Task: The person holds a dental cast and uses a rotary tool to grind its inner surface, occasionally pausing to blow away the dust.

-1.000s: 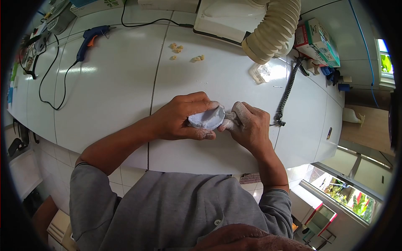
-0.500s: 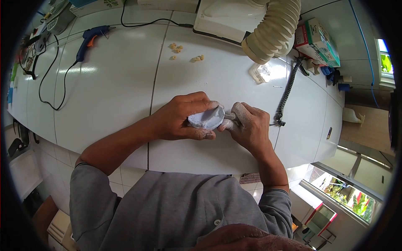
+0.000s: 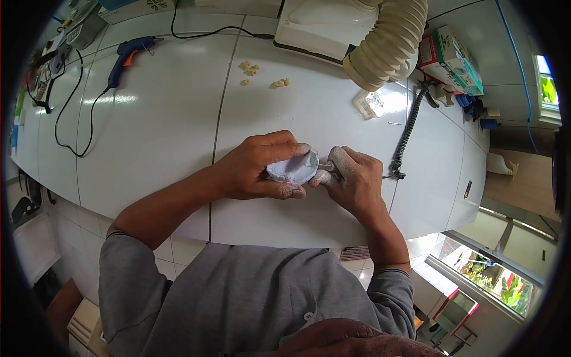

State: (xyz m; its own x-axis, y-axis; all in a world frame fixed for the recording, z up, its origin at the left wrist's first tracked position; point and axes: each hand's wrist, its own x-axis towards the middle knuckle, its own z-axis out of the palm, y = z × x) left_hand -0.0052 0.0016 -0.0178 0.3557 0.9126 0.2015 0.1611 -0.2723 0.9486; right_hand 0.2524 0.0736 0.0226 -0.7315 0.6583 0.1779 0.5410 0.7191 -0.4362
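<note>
A pale, bluish-white plaster-like piece (image 3: 293, 171), hollowed and with a rough rim, sits in the grip of my left hand (image 3: 259, 166), thumb on one side and fingers on the other. My right hand (image 3: 355, 177) pinches a slim metallic tool (image 3: 326, 167) whose end points at the right edge of the piece. Whether the tip touches it is too small to tell. White dust coats the fingertips of both hands. Both are close together above the white tabletop (image 3: 148, 143), near its front edge.
Several small yellowish pieces (image 3: 253, 70) lie beyond my hands. A blue glue gun (image 3: 128, 58) with its cord is at the back left. At the back right are a ribbed hose (image 3: 389, 44), a clear container (image 3: 370, 103), a coiled black cord (image 3: 409, 134) and a box (image 3: 451, 59).
</note>
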